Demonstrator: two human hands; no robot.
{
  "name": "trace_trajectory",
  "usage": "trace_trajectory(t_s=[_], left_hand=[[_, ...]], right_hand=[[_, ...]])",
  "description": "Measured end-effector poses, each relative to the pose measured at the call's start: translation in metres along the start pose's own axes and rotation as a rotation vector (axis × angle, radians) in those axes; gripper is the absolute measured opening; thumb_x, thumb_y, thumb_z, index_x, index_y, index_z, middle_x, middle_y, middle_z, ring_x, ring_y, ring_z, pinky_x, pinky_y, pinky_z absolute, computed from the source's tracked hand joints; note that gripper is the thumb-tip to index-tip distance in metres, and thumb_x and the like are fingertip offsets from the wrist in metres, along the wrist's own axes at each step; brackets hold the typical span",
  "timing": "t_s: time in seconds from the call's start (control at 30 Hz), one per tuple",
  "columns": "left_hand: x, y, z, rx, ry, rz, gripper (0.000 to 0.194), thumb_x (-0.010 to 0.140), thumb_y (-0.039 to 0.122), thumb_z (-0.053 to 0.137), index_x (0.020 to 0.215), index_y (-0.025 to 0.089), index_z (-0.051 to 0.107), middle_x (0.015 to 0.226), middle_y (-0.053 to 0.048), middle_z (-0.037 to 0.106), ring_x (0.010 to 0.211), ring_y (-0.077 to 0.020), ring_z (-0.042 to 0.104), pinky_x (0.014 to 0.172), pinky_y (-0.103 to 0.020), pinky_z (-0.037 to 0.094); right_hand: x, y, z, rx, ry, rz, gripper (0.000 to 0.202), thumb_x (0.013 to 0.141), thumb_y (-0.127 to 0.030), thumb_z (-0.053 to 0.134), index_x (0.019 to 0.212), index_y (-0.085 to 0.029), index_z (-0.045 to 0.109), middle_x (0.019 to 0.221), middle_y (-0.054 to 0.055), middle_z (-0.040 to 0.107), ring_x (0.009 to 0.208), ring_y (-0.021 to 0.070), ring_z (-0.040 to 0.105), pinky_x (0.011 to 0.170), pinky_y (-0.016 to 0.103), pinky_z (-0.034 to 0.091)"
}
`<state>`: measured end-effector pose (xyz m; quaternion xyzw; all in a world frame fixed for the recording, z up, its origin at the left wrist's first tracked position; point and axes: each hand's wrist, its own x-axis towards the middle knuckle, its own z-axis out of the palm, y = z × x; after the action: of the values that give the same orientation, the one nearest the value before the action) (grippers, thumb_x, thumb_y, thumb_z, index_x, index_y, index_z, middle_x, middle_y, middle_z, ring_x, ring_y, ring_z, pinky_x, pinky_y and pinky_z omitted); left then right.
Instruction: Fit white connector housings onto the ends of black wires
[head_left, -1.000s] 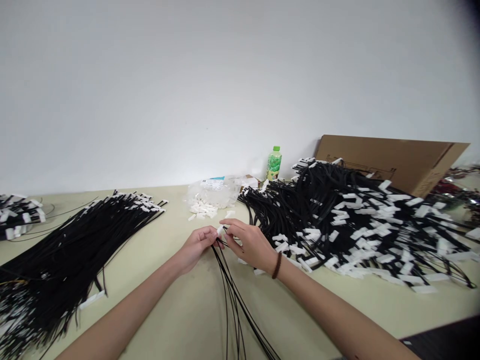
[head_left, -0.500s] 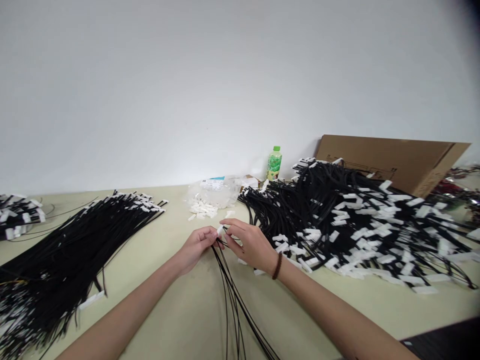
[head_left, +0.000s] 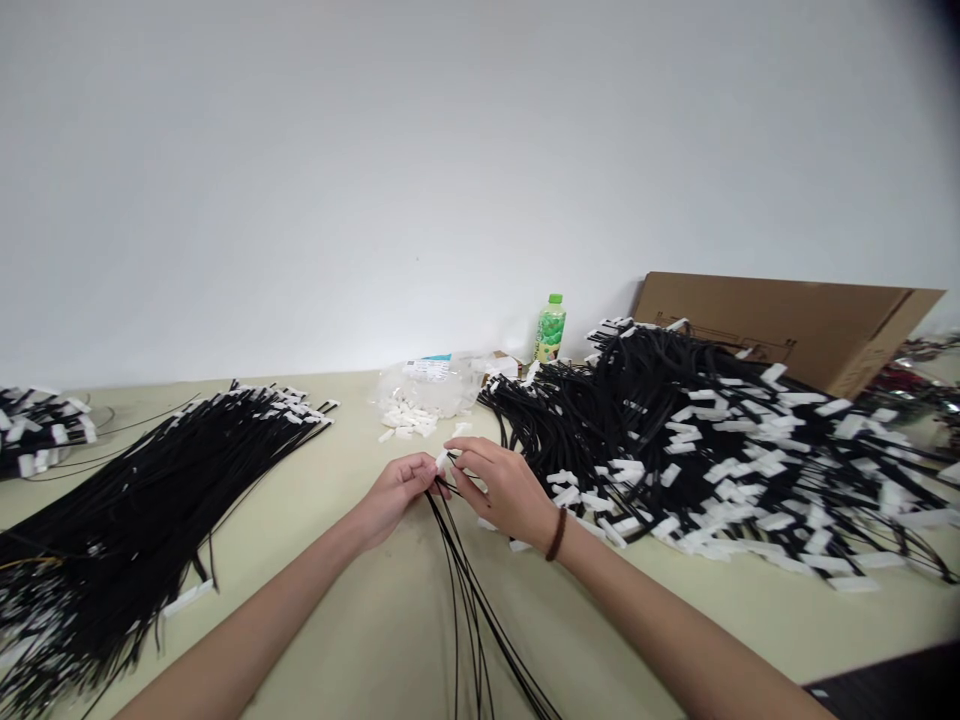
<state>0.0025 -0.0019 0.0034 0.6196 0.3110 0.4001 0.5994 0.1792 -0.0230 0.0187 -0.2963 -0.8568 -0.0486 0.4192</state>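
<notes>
Near the middle of the view, my left hand (head_left: 405, 488) is closed on a small white connector (head_left: 442, 460) and the top of several thin black cables (head_left: 469, 590). Those cables hang down from the fingers toward the bottom edge. Close against it, my right hand (head_left: 504, 488) pinches a black cable end beside the connector, with a brown band on the wrist. Whether that cable end sits inside the connector is too small to tell. Beyond the hands, loose white connectors (head_left: 409, 415) lie in and before a clear plastic bag (head_left: 442, 385).
A bundle of black cables (head_left: 150, 490) lies at left, with another white-tipped bundle (head_left: 41, 430) at the far left edge. To the right is a large pile of black cables with white connectors (head_left: 600, 430). Behind stand a green-capped bottle (head_left: 550, 330) and cardboard (head_left: 765, 320).
The whole view has shifted very slightly. Both hands keep the same hold, with no clear movement of the connector or cables.
</notes>
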Motion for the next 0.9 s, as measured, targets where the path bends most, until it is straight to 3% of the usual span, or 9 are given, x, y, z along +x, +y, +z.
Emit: trace_trajectory(t_s=[0.9], left_hand=[[0.0006, -0.0007, -0.0001, 0.007, 0.014, -0.012, 0.026, 0.077, 0.040, 0.056, 0.076, 0.013, 0.059, 0.068, -0.004, 0.061, 0.069, -0.0155, 0.054, 0.069, -0.026, 0.037]], right_hand=[[0.0014, 0.0003, -0.0006, -0.033, -0.017, -0.003, 0.013, 0.087, -0.018, 0.040, 0.078, -0.017, 0.048, 0.105, 0.007, 0.058, 0.091, 0.0171, 0.058, 0.076, 0.029, 0.048]])
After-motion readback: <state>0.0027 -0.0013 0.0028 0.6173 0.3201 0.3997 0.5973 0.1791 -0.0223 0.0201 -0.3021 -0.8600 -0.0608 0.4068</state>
